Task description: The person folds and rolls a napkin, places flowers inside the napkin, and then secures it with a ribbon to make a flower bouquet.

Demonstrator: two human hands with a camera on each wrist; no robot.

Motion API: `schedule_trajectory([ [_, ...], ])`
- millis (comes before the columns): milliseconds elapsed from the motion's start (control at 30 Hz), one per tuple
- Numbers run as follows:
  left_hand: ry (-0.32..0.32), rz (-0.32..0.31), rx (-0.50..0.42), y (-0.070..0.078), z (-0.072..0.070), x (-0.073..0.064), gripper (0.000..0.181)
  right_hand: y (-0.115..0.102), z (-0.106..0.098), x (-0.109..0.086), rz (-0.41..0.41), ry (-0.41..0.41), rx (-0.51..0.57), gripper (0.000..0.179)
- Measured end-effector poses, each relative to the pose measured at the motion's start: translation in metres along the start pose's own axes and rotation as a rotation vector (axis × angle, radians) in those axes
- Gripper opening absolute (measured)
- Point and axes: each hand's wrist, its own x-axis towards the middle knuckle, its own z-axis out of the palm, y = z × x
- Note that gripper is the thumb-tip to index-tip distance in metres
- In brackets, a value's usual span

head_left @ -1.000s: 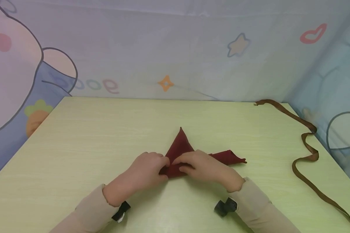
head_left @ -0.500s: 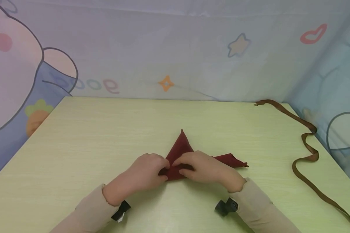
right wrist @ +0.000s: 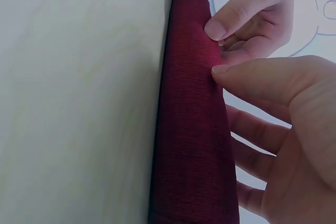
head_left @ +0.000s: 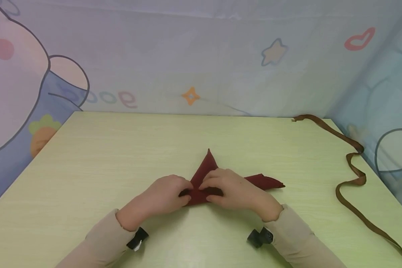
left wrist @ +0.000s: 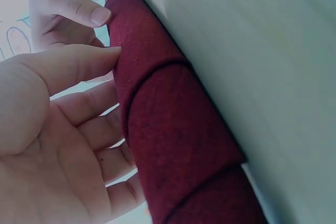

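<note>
A dark red cloth [head_left: 198,197], partly rolled up, lies on the table in front of me. One pointed corner rises away from the roll at the back, and a tapered end sticks out to the right. My left hand [head_left: 162,197] holds the roll at its left part, thumb at the front and fingers behind. Close beside it, my right hand [head_left: 238,191] grips the roll between thumb and curled fingers. Wrapped layers with folded edges show on the roll [left wrist: 173,108] in the left wrist view. Both thumbs press its near side in the right wrist view.
A long brown ribbon [head_left: 350,215] winds along the right side of the pale wooden table [head_left: 120,149]. Printed fabric [head_left: 221,56] hangs behind the table and at its sides. A small black device [head_left: 259,238] is on each wrist.
The rear corner sits slightly lower in view than a second ago. The right end of the roll dips, then lifts a little. Both hands keep hold, shifting only slightly.
</note>
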Motion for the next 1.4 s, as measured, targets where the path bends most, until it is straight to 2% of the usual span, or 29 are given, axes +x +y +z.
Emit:
schedule_trajectory([
  [167,-0.009,-0.027,0.007,0.0,0.0,0.001,0.014,0.001,0.002,0.0,0.022,-0.016,-0.032,0.028],
  [367,0.01,-0.031,0.051,-0.001,0.001,0.001,0.01,0.0,0.004,-0.001,0.06,-0.047,-0.073,0.033],
  [633,0.095,0.033,0.139,0.003,0.003,-0.002,0.018,0.0,0.005,-0.001,0.071,-0.04,-0.085,0.031],
  [867,0.087,0.075,0.212,0.007,0.0,-0.004,0.028,0.003,0.008,0.0,0.037,-0.017,-0.101,0.028],
  [1067,0.089,0.073,0.227,0.009,0.001,-0.005,0.018,0.002,0.008,0.003,0.006,-0.04,-0.039,0.027],
  [1400,0.075,0.082,0.21,0.013,0.0,-0.007,0.016,0.0,0.007,0.003,-0.03,-0.078,0.067,0.026],
])
